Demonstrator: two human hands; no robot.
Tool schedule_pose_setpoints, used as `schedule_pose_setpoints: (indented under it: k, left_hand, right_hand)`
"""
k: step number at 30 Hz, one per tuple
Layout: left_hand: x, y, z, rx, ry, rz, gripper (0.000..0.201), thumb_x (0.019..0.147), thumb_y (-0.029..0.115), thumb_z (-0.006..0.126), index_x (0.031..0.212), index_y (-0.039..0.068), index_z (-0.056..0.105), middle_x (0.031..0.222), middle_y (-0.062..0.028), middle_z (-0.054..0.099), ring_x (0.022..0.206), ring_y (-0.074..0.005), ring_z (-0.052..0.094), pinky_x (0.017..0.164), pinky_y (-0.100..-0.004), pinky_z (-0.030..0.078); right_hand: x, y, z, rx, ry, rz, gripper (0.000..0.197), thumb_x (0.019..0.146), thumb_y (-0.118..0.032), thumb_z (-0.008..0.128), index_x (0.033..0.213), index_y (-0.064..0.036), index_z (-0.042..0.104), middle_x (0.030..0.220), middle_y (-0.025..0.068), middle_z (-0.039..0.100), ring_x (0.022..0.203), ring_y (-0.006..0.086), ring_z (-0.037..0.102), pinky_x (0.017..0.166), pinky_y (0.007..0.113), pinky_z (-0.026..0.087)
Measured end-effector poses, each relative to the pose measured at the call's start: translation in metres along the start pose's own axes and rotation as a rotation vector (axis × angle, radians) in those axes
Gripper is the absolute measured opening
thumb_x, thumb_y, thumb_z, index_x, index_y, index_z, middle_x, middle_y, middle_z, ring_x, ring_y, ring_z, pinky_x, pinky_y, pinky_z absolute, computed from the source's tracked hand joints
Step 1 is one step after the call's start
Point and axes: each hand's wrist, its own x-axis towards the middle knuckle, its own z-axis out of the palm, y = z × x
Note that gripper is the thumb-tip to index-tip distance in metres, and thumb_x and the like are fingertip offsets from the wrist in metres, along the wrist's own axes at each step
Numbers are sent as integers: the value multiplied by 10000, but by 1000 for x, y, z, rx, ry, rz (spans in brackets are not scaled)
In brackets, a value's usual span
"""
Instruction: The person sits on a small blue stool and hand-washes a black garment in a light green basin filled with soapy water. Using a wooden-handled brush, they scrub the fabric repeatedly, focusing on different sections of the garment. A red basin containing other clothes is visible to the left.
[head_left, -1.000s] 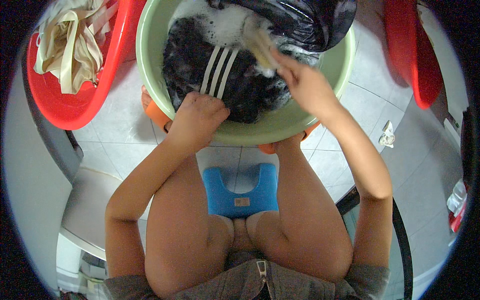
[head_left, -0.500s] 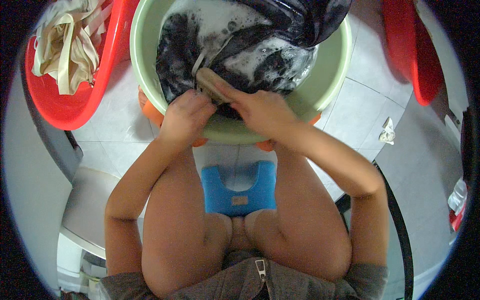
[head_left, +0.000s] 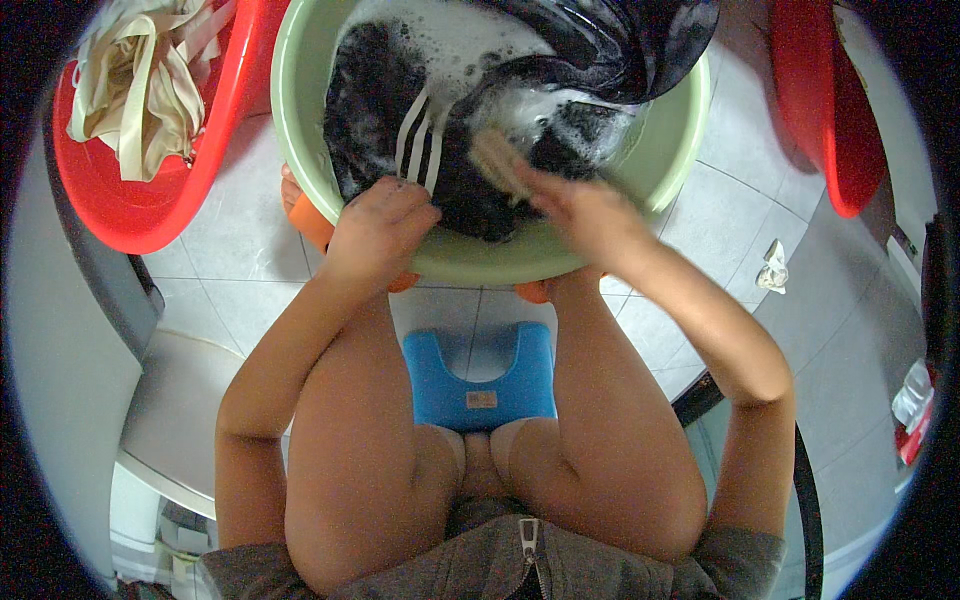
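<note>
Black clothing (head_left: 365,100) with white stripes lies wet and foamy in a pale green basin (head_left: 668,150) in front of me. My left hand (head_left: 385,222) is closed on the fabric just below the stripes, at the basin's near side. In my right hand (head_left: 590,215) is a scrubbing brush (head_left: 497,163), gripped at its near end and a little blurred by motion. The brush is over the garment, to the right of the stripes. Its bristles are hard to make out. Suds (head_left: 460,50) cover the far part of the cloth, and a dark fold hangs over the far right rim.
At the left a red basin (head_left: 125,225) holds cream-coloured cloth (head_left: 140,100). Another red basin (head_left: 830,120) stands at the right. A blue stool (head_left: 480,400) is beneath me. A crumpled white scrap (head_left: 773,268) lies on the tiled floor (head_left: 735,225).
My right hand has drawn the brush rightward, away from my left hand, uncovering the white stripes. My left hand stays on the cloth. The view has shifted slightly.
</note>
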Motion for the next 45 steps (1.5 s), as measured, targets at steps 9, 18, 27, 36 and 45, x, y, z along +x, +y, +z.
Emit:
schedule_pose_setpoints:
  k: [9, 18, 27, 36, 45]
  left_hand:
    - [1, 3, -3, 2, -70, -1, 295, 590, 143, 629, 876, 73, 616, 917, -108, 601, 867, -307, 579, 757, -417, 495]
    - [0, 4, -1, 63, -92, -24, 274, 611, 147, 606, 876, 81, 617, 892, -85, 583, 868, -283, 569, 761, -388, 492]
    - [3, 3, 0, 66, -63, 7, 254, 618, 171, 594, 852, 76, 625, 862, -95, 580, 832, -298, 570, 727, -401, 484]
    - [0, -1, 5, -27, 65, 14, 240, 592, 118, 626, 828, 76, 643, 830, -92, 593, 802, -301, 575, 707, -405, 481]
    - [1, 0, -1, -33, -2, 10, 190, 628, 111, 621, 813, 67, 635, 826, -74, 576, 802, -271, 572, 706, -373, 488]
  right_hand:
    - [4, -7, 1, -184, -106, -82, 409, 927, -274, 478, 1327, -350, 443, 843, 203, 644, 761, 391, 633, 683, 460, 520]
    - [31, 32, -25, -455, 298, -4, 416, 896, -179, 477, 1306, -252, 479, 744, 174, 641, 676, 329, 649, 604, 438, 535]
    - [-2, -17, 18, 184, -38, -123, 390, 925, -252, 481, 1315, -252, 474, 886, 191, 642, 832, 371, 634, 711, 465, 504]
    - [76, 12, 2, -331, 446, -184, 358, 908, -246, 470, 1264, -264, 502, 715, 173, 638, 652, 365, 630, 549, 471, 502]
    - [48, -42, 34, 305, 252, -211, 378, 914, -264, 493, 1292, -251, 494, 867, 235, 628, 798, 418, 611, 685, 486, 503]
